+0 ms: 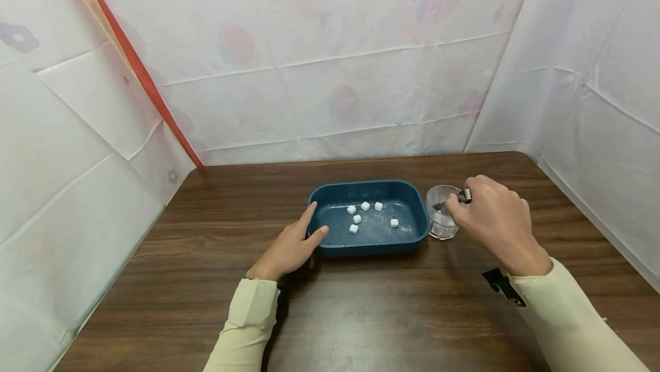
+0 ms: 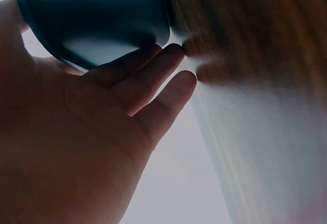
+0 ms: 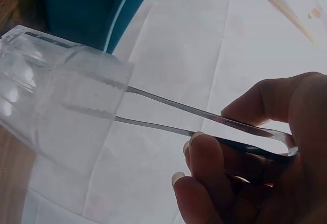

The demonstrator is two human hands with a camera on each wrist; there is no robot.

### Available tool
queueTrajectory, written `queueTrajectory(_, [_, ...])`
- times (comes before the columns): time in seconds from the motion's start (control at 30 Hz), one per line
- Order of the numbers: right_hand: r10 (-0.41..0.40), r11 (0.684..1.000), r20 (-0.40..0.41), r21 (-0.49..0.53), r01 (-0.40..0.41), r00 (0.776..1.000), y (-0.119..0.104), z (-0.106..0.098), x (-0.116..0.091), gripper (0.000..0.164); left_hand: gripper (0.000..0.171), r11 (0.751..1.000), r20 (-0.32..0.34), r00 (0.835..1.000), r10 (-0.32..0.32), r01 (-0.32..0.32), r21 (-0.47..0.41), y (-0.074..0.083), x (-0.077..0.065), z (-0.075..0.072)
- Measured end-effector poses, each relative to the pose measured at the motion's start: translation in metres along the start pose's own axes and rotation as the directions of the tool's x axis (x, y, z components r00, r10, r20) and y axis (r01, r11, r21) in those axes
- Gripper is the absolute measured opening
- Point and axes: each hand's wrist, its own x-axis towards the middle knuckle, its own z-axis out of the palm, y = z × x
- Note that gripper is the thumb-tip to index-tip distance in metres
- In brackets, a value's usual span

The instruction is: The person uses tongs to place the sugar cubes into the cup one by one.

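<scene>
Right hand (image 1: 497, 220) pinches metal tongs (image 3: 177, 104), tips inside the glass (image 1: 443, 231); left hand (image 1: 289, 249), fingers straight, touches the tray (image 1: 368, 249).
Tongs slope leftward from the right hand, the nearer one; glass stands just beside the tray's right end, contents unclear; tray lies lengthwise left to right, its right wall separating glass from six white cubes (image 1: 353, 229).
</scene>
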Motion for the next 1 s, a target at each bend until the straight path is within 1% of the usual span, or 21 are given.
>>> queueTrajectory(0.3, [-0.040,0.999,-0.062,0.018,0.041,0.997,-0.004,-0.005,-0.003,0.031,0.075,1.000,-0.001,1.000,-0.002,0.002,0.004,0.000,0.000,0.000])
queueTrajectory(0.5, [-0.049,0.998,-0.113,0.028,0.052,0.992,-0.008,-0.007,-0.004,0.031,0.075,1.000,0.000,1.000,0.001,-0.001,0.002,0.000,0.000,0.000])
queueTrajectory(0.67, [-0.046,0.998,-0.131,0.033,0.050,0.990,-0.010,-0.010,-0.005,0.027,0.075,1.000,0.000,1.000,-0.003,0.003,0.002,0.000,0.000,0.000])
queueTrajectory(0.8, [-0.071,0.997,-0.153,0.032,0.077,0.986,-0.013,-0.011,-0.006,0.023,0.075,1.000,-0.002,1.000,-0.006,0.006,0.004,0.000,0.000,0.000])
queueTrajectory(1.0, [-0.097,0.994,-0.181,0.035,0.105,0.979,-0.015,-0.013,-0.008,0.022,0.076,1.000,-0.005,1.000,-0.011,0.011,0.004,0.000,0.000,0.001])
